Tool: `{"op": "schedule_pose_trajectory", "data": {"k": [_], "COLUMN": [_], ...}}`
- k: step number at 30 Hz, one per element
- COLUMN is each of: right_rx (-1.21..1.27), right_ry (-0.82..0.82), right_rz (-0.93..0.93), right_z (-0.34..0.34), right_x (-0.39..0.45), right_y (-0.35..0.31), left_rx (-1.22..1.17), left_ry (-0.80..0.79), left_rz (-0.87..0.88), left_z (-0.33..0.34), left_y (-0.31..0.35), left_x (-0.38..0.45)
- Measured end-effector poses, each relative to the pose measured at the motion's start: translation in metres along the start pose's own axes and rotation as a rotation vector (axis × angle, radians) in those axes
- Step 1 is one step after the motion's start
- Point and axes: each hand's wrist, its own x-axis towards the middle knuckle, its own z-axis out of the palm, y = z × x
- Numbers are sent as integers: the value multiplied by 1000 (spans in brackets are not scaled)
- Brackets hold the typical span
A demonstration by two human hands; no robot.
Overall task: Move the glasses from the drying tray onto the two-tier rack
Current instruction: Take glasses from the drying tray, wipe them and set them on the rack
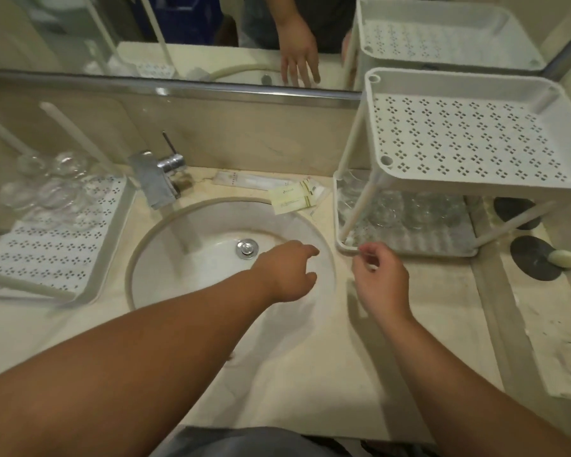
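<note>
**Both hands empty over the basin, glasses split between tray and rack**

The left hand (285, 272) hangs above the round white sink (165, 268), fingers loosely curled around nothing. The right hand (378, 275) hovers just before the lower front edge of the white perforated plastic two-tier rack (468, 127), its fingers relaxed and bent, holding nothing. Several clear drinking glasses (47, 186) stand clustered at the far end of the white perforated drying tray (47, 258) on the left of the cream marble desk (310, 374). More clear glasses (409, 209) sit on the rack's lower tier; the motion blur hides their count. The upper tier is bare.
</note>
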Motion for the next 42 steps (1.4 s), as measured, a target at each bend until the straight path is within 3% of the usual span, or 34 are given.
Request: {"op": "schedule_pose_trajectory", "data": {"k": [11,24,32,36,42], "right_rx": [-49,-54,-368,-535,-622], "right_ry": [-187,-401,-512,-520,-641], "right_rz": [-241,-392,-483,-554,-700], "right_z": [109,237,296,326,368], "right_x": [-44,-92,-94,-87,-78], "right_y": [-71,-183,-235,-249,-260], "left_rx": [-71,-317,-400,-440,-478], "left_ry": [242,686,724,640,643], "left_rz": [-104,-175,-314,-401,-404], "left_z": [-66,-166,-184,-176,-166], "left_y": [-104,-225,-297,-326,-354], "left_x": [-74,-165,-192,-195,-194]}}
